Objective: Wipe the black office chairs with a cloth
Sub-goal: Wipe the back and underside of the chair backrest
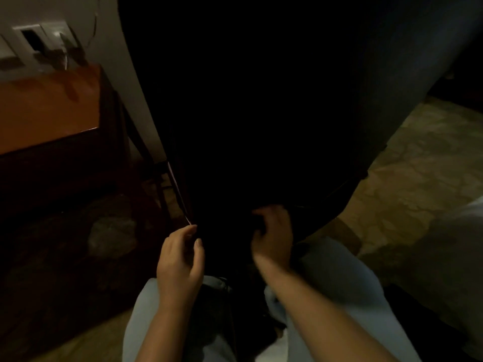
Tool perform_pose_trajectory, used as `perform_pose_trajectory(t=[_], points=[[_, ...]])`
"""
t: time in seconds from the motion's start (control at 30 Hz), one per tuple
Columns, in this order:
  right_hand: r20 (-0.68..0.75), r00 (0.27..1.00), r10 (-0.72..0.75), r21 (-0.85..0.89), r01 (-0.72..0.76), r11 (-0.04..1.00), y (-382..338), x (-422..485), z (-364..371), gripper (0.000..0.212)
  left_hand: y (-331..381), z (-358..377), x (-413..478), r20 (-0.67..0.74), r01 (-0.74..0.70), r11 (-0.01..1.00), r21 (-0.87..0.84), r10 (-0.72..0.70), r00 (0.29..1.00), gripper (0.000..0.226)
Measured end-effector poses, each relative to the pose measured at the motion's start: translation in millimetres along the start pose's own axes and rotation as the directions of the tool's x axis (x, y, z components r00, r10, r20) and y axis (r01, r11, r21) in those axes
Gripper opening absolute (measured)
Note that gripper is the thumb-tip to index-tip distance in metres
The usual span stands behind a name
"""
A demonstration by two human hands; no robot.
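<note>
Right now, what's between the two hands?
Head view: only the dark lower part of the black chair lies between left hand and right hand; anything more is too dark to tell.

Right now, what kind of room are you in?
Probably an office or a study, though it is dim. A big black office chair fills most of the view, a wooden desk stands to its left, and wall sockets sit just above the desk.
</note>
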State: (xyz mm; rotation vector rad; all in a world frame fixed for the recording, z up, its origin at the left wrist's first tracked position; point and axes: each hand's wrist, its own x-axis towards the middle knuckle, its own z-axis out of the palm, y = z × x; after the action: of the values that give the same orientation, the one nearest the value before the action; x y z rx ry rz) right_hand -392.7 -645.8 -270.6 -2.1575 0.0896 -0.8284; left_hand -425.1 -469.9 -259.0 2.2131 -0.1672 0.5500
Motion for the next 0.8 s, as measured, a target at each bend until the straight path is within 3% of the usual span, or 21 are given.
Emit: perform_pose_trajectory(t=[0.13, 0.27, 0.47, 0.57, 0.67, 0.73, 0.8], points=[[0.303, 0.91, -0.285, 0.112, 0.262, 0.958, -41.6, -35.3, 28.1, 0.034, 0.0, -2.0, -3.6, 0.022, -0.004, 0.999, 0.052, 0.002, 1.0, 0.043], [0.304, 0.889, -0.344, 0.129, 0.319, 0.939, -28.3, -35.4, 28.7, 0.036, -2.6, -4.6, -5.9, 0.026, -0.008, 0.998, 0.065, 0.006, 1.0, 0.044], [0.098, 0.974, -0.203, 0.107, 0.192, 0.976, 13.0, 9.9, -16.5, 0.041, -3.7, -3.7, -3.1, 0.003, -0.002, 1.0, 0.019, 0.002, 1.0, 0.043], [-0.022, 1.0, -0.006, 0.072, 0.007, 0.997, 40.4, 28.2, -41.7, 0.038, -5.1, -4.1, -2.9, 0.002, -0.007, 1.0, -0.005, 0.007, 1.0, 0.041], [-0.073, 0.981, 0.182, 0.053, -0.179, 0.982, 58.6, 38.8, -54.7, 0.043, -5.7, -4.8, -2.0, -0.004, -0.012, 1.0, -0.014, 0.012, 1.0, 0.04], [-0.164, 0.966, 0.201, 0.087, -0.188, 0.978, 55.6, 43.8, -62.8, 0.048, -5.2, -5.2, -1.4, -0.01, -0.005, 1.0, -0.02, 0.005, 1.0, 0.039], [-0.273, 0.953, 0.135, 0.117, -0.107, 0.987, 34.1, 52.4, -73.0, 0.039, -3.3, -5.8, -1.3, -0.014, 0.014, 1.0, -0.027, -0.014, 1.0, 0.037]])
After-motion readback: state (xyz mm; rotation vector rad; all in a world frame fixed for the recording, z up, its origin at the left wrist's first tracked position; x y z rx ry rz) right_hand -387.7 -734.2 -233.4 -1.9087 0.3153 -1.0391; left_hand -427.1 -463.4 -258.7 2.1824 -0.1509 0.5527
